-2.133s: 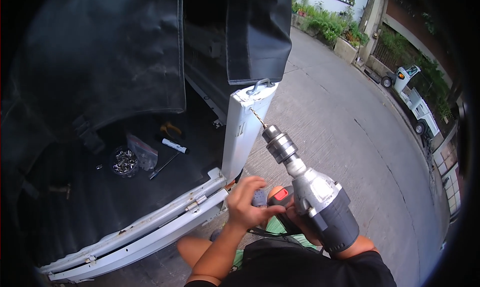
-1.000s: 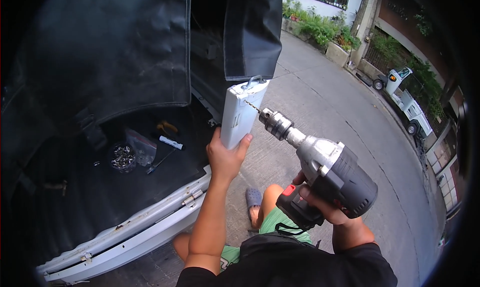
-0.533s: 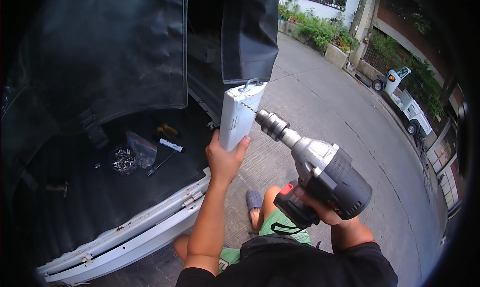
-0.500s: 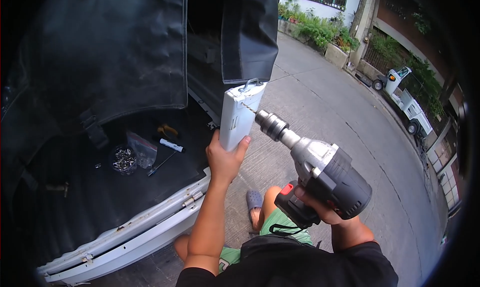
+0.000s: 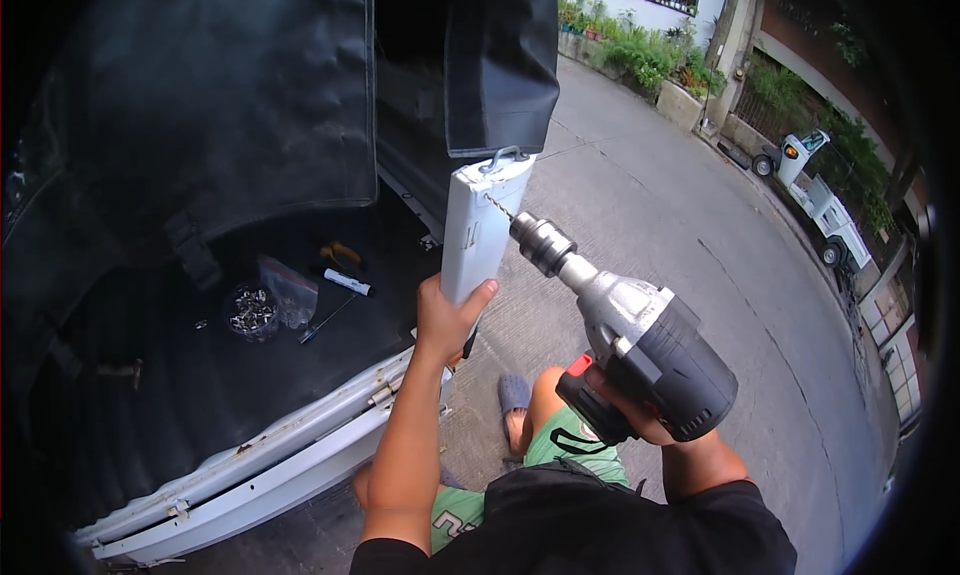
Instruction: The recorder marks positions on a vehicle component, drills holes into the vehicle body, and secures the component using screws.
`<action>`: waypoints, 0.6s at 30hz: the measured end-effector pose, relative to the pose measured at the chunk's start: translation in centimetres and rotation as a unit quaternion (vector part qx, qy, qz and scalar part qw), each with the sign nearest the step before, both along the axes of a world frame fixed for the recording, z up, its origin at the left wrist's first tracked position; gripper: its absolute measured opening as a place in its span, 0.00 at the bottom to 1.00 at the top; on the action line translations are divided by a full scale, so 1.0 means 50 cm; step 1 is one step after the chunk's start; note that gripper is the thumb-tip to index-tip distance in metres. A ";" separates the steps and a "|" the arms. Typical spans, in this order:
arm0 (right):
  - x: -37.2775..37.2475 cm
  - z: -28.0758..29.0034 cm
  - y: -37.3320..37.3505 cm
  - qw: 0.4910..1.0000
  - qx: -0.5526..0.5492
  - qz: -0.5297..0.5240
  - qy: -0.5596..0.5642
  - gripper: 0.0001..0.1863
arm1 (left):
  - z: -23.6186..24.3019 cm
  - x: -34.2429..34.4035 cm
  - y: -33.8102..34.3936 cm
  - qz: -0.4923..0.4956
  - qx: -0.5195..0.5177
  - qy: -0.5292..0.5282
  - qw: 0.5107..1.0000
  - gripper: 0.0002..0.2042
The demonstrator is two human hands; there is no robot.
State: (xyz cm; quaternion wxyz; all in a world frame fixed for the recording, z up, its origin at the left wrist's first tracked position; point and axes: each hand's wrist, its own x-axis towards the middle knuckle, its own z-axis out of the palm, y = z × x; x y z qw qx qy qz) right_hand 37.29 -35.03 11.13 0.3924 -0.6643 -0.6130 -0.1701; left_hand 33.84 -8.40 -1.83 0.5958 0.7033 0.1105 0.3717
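Observation:
My left hand (image 5: 450, 315) grips the white metal post (image 5: 485, 225) at the corner of a vehicle's rear opening, its thumb on the near side, below the drill bit. My right hand (image 5: 630, 405) is closed round the handle of a grey-and-black cordless power tool (image 5: 660, 345) with a red button on its battery. A metal chuck (image 5: 542, 243) on the tool holds a thin drill bit (image 5: 499, 205), whose tip meets the post's face near the top. A metal loop (image 5: 505, 157) tops the post, just under a hanging black flap (image 5: 500, 75).
Inside on the black mat (image 5: 220, 405) lie a tub of small metal fittings (image 5: 252, 311), a plastic bag (image 5: 288, 290), yellow-handled pliers (image 5: 342, 255), a white tube (image 5: 349, 283) and a rod tool (image 5: 330, 318). A white vehicle (image 5: 820, 205) stands across the street.
My left hand has left the tool's battery area and now grips the post. My right hand and the tool have shifted slightly, the bit staying near the post's top.

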 end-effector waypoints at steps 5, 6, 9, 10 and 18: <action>-0.003 0.011 0.006 0.999 0.009 -0.017 -0.042 0.16 | -0.012 0.007 0.000 0.026 0.016 -0.009 0.999 0.19; 0.000 0.010 0.003 0.999 0.010 -0.016 -0.043 0.16 | -0.014 0.008 0.003 0.026 0.022 -0.012 0.999 0.18; -0.001 -0.002 -0.017 0.998 -0.039 0.013 0.043 0.16 | -0.017 0.012 0.004 0.017 0.012 -0.023 1.000 0.18; -0.002 -0.011 -0.018 0.995 -0.042 0.013 0.092 0.15 | -0.020 0.013 0.005 0.012 -0.002 -0.029 1.000 0.18; 0.007 -0.024 -0.007 0.999 0.007 -0.012 -0.049 0.15 | -0.015 0.010 -0.003 0.026 0.004 -0.032 0.999 0.15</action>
